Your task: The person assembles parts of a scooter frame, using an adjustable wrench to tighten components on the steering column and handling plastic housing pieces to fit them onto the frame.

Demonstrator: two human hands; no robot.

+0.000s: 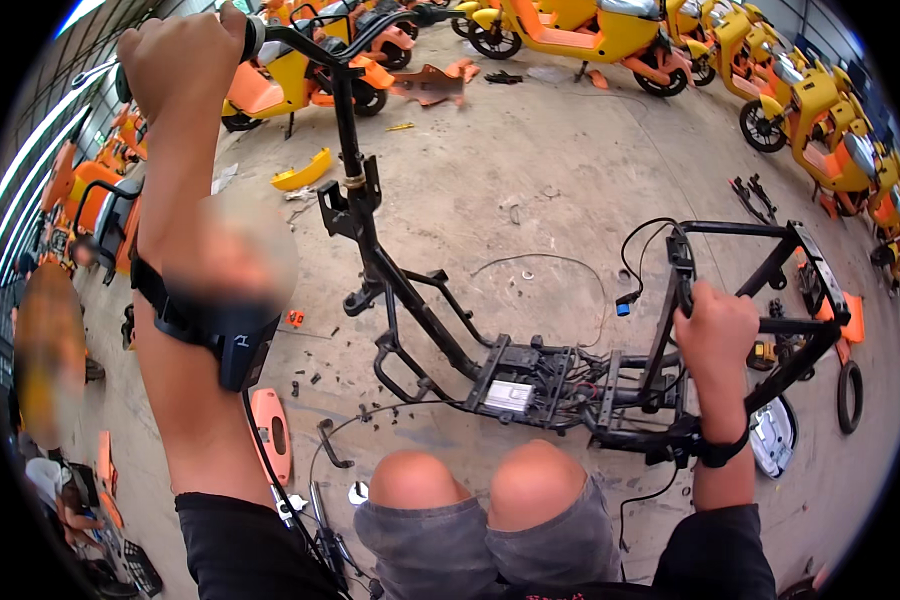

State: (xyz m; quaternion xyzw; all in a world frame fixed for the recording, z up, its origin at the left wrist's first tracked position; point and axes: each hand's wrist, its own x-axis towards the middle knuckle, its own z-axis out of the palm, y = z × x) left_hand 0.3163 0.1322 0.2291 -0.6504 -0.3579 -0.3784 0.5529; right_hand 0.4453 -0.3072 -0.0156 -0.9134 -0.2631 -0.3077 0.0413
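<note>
Head view: a stripped black scooter frame [490, 370] is seen on the concrete floor [570, 180], its long axis running far-left to near-right. The handlebar [300, 40] is gripped by the left hand [185, 50]; the rear rack tube [685, 300], apparently, by the closed right hand [715, 325].

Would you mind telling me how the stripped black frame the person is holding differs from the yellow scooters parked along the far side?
The frame is bare black tubing with loose wiring; the scooters wear yellow and orange panels. The frame lies tipped on the concrete without wheels, gripped by the left hand and right hand; the scooters stand upright on wheels, untouched. Both have handlebars.
</note>
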